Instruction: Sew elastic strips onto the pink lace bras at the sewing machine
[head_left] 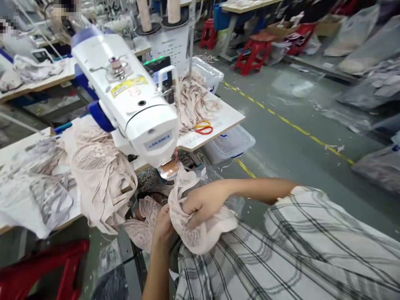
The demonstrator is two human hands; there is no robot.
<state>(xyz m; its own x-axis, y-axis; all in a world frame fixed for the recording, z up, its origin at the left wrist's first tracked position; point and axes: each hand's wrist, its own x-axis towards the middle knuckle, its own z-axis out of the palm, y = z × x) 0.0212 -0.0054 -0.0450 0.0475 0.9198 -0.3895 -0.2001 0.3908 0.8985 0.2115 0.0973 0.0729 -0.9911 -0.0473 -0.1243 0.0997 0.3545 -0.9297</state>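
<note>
A pale pink lace bra (200, 239) hangs below the head of a white sewing machine (150, 121), its upper end close to the needle area. My left hand (163, 223) is closed on the lace at the near left side. Over the moulded cup lies my right hand (204, 203), fingers curled and gripping the fabric; part of its fingertips is hidden in the folds. Left of the machine, a pile of similar pink lace pieces (96, 166) drapes over the table edge.
Red-and-yellow-handled scissors (203, 127) lie beside a heap of pink straps (193, 100) on the right tabletop. Clear plastic bins (229, 143) stand beneath and behind it. A red stool (43, 266) is at lower left. Grey lace pieces (37, 187) cover the left table.
</note>
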